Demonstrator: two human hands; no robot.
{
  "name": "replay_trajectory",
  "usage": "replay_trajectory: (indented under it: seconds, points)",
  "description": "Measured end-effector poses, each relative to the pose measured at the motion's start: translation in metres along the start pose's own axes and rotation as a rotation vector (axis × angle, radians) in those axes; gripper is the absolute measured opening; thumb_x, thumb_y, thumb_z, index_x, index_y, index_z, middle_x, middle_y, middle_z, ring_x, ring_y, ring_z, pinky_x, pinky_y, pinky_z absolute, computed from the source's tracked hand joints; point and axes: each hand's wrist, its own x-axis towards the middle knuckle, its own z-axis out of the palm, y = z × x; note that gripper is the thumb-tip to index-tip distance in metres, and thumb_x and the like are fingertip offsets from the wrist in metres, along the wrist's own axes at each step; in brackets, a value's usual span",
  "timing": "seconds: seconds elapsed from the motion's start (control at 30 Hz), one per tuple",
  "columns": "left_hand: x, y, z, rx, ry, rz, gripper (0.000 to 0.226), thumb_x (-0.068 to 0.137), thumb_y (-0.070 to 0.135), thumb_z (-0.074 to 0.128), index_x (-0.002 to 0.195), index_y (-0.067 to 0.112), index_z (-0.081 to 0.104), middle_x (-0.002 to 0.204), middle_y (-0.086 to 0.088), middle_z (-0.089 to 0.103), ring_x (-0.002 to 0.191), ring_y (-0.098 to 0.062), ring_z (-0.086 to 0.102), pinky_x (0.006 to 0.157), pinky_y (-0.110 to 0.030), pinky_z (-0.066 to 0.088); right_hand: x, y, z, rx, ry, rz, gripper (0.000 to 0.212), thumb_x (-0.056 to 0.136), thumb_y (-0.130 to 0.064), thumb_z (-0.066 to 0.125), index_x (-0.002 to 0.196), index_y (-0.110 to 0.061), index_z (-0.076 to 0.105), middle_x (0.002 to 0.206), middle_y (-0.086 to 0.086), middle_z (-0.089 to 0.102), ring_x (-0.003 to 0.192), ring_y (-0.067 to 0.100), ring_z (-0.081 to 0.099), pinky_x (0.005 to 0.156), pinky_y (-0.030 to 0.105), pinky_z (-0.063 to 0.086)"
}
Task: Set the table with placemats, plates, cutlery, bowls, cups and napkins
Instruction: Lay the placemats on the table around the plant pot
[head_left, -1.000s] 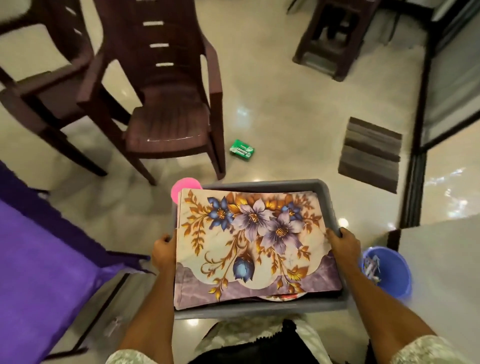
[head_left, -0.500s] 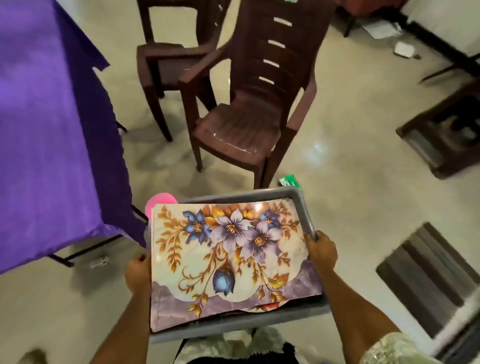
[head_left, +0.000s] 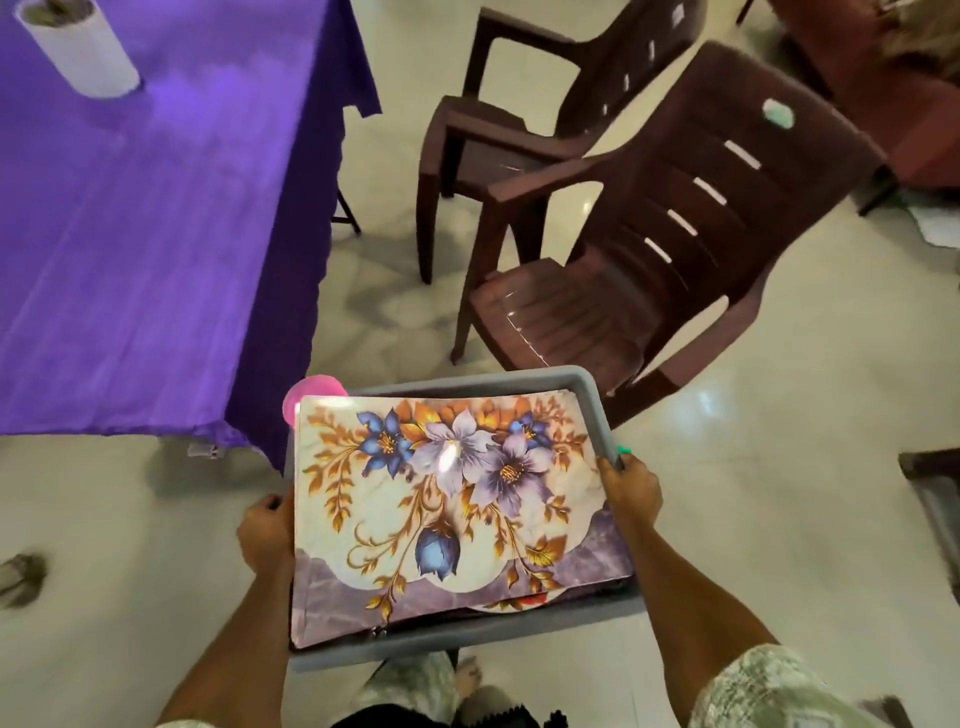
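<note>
Both hands, left (head_left: 266, 532) and right (head_left: 632, 491), grasp the bin (head_left: 587, 387) by its sides, placemats (head_left: 447, 509) stacked inside. The counter (head_left: 156, 234) lies ahead-left, nearer the left hand.

Glossy placemat (head_left: 452, 514), plastic tub (head_left: 582, 387)

**No readable text**

Nothing in the head view carries lettering, a brand, a number or a sign that can be read. The placemat (head_left: 457, 509) in the grey tub (head_left: 467, 636) bears only a printed flower pattern, without words. The purple tablecloth (head_left: 156, 234) is plain. The near chair (head_left: 675, 260) has a small pale sticker (head_left: 778, 113) on its backrest, too blurred to tell whether anything is written on it.
</note>
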Motion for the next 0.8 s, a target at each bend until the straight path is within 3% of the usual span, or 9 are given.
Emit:
replay_trajectory:
  seconds: [0.2,0.33,0.43,0.63,0.8]
  points:
    - [0.01,0.021,0.018,-0.037,0.089,-0.067,0.044,0.088,0.039,0.049,0.066,0.0,0.053,0.067,-0.022,0.055,0.063,-0.038,0.049,0.063,-0.036,0.038,0.064,-0.054,-0.001,-0.03,-0.088,-0.126,0.038,0.092,-0.045,0.053,0.1,-0.008,0.061,0.097,0.012,0.067,0.089,0.031,0.062,0.082,0.038,0.051]
    - [0.012,0.033,0.028,-0.035,0.151,-0.091,0.042,0.096,0.019,0.05,0.06,-0.002,0.044,0.062,-0.02,0.043,0.062,-0.035,0.038,0.062,-0.033,0.029,0.104,-0.09,-0.002,-0.09,-0.167,-0.202,0.037,0.091,-0.042,0.054,0.099,-0.008,0.063,0.099,0.012,0.067,0.091,0.032,0.061,0.076,0.032,0.044]
    - [0.011,0.036,0.044,-0.043,0.185,-0.151,0.044,0.094,0.024,0.049,0.059,-0.002,0.044,0.059,-0.019,0.04,0.06,-0.034,0.037,0.061,-0.035,0.031,0.139,-0.119,0.0,-0.175,-0.192,-0.285,0.037,0.09,-0.042,0.055,0.102,-0.009,0.065,0.101,0.011,0.069,0.094,0.032,0.063,0.079,0.033,0.047]
    - [0.01,0.067,0.105,-0.075,0.285,-0.273,0.043,0.097,0.024,0.049,0.069,-0.01,0.054,0.065,-0.022,0.049,0.062,-0.034,0.044,0.062,-0.034,0.033,0.225,-0.162,-0.004,-0.221,-0.267,-0.388,0.035,0.091,-0.041,0.055,0.105,-0.01,0.065,0.104,0.01,0.069,0.098,0.03,0.063,0.079,0.03,0.044]
    - [0.008,0.128,0.172,-0.106,0.308,-0.259,0.048,0.091,0.033,0.047,0.058,-0.001,0.043,0.055,-0.017,0.041,0.058,-0.03,0.041,0.056,-0.03,0.029,0.321,-0.168,-0.02,-0.287,-0.312,-0.426,0.036,0.091,-0.047,0.052,0.096,-0.012,0.062,0.098,0.008,0.069,0.09,0.028,0.064,0.078,0.031,0.047]
